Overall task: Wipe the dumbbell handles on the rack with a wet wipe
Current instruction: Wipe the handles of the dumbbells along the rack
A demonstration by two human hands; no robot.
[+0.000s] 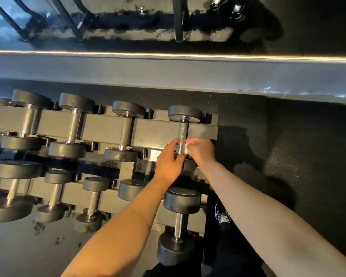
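Dark speckled rubber floor (pixel 288 156) lies under a grey metal rack (pixel 154 132), and a grey ledge (pixel 168 72) with a thin bright light strip runs along behind it. No writing can be read on any weight. Dumbbells sit on the rack in two rows, each with its long bar pointing away from the person, one round end near and one far. At the rack's right end, on the back row, is the dumbbell (pixel 183 124) being cleaned. The left hand (pixel 169 158) curls around the near part of its bar. The right hand (pixel 201 149) pinches a white wet wipe (pixel 188 147) against the bar's right side.
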